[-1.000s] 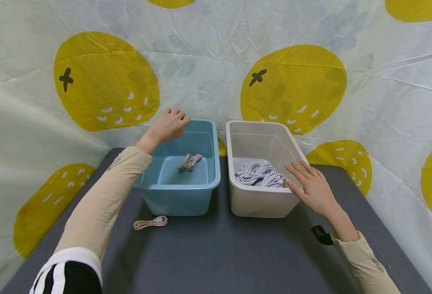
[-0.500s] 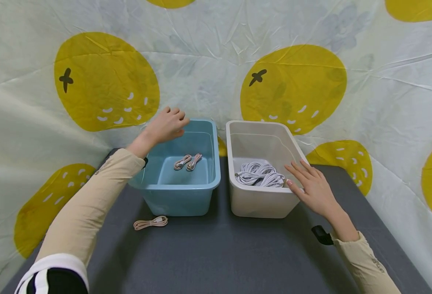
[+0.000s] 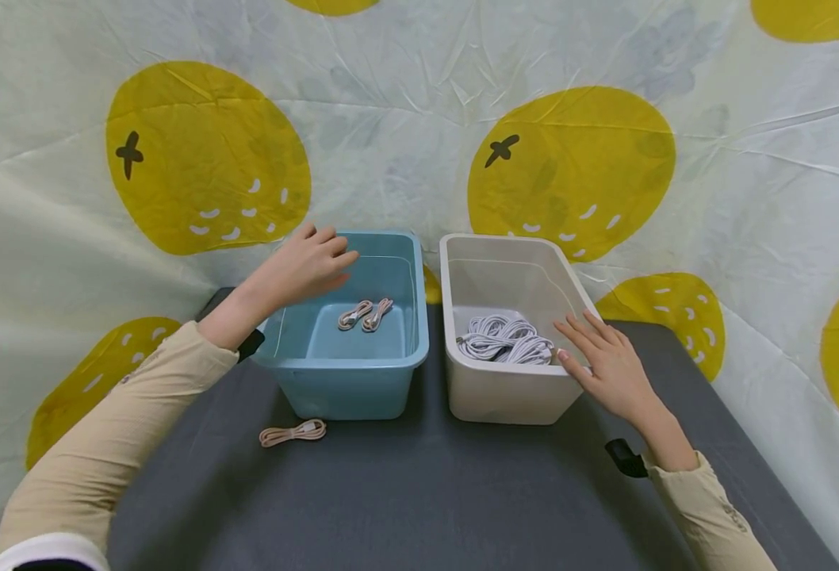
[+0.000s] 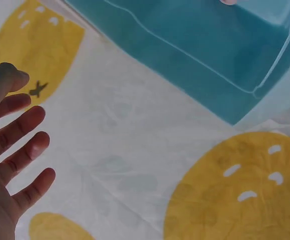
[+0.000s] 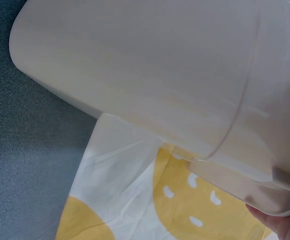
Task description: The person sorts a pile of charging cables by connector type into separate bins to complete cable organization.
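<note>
My left hand point(image 3: 301, 266) hangs over the left side of a light-blue plastic bin point(image 3: 348, 365), fingers loosely bent and nothing in them. The left wrist view shows its fingers point(image 4: 27, 150) spread apart. Inside that bin lie two small tied bundles of pinkish-beige charging cable, a left bundle point(image 3: 355, 315) and a right bundle point(image 3: 377, 315). With fingers extended, my right hand point(image 3: 608, 369) rests on the right rim of a beige bin point(image 3: 501, 392). Several coiled white cables point(image 3: 507, 341) lie on that bin's floor. In the right wrist view only a fingertip point(image 5: 267, 218) shows under the rim.
A third beige cable bundle point(image 3: 293, 433) lies on the dark grey table point(image 3: 419, 500) before the blue bin. The bins stand side by side with a narrow gap. Behind them hangs a white cloth point(image 3: 391, 143) with yellow shapes.
My left hand has drawn left and slightly down, its forearm swinging left. The left bundle in the blue bin, blurred against its neighbour earlier, now lies still and slightly apart. My right hand stays put.
</note>
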`<state>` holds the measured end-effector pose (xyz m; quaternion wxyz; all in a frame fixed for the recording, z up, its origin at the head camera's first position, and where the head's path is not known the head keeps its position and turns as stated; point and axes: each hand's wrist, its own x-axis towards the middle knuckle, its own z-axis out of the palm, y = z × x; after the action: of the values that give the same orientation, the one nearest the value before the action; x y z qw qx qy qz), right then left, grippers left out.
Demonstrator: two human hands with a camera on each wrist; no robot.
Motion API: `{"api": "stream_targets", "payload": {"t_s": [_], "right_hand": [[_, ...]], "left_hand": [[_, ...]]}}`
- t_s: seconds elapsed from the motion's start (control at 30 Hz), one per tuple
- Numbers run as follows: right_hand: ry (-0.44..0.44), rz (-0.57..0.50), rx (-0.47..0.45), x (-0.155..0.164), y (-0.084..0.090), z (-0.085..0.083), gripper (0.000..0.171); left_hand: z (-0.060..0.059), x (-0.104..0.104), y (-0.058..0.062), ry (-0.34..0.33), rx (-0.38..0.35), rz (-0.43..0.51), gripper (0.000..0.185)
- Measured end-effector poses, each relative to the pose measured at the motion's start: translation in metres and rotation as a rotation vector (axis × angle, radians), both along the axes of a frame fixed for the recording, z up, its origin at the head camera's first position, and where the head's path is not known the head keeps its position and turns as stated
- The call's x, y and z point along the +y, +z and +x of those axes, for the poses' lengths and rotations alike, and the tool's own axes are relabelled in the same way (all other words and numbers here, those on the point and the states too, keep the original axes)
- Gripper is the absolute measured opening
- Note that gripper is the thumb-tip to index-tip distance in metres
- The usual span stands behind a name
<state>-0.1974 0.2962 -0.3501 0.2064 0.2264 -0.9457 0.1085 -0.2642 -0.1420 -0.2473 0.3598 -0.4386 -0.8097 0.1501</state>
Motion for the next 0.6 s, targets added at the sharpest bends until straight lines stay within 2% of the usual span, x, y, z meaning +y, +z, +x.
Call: {"api": "stream_targets", "payload": {"t_s": [0.33, 0.57, 0.6], "right_hand": [[0.002, 0.000, 0.005, -0.002, 0.001, 0.000, 0.049], [0.003, 0.000, 0.003, -0.001, 0.001, 0.001, 0.049], [0.002, 0.001, 0.002, -0.001, 0.001, 0.001, 0.049]], "left_hand": [[0.035, -0.026, -0.003, -0.057, -0.008, 0.074, 0.023], [0.058, -0.043, -0.007, -0.060, 0.014, 0.042, 0.032], [0.061, -0.046, -0.008, -0.058, 0.014, 0.036, 0.028]]}}
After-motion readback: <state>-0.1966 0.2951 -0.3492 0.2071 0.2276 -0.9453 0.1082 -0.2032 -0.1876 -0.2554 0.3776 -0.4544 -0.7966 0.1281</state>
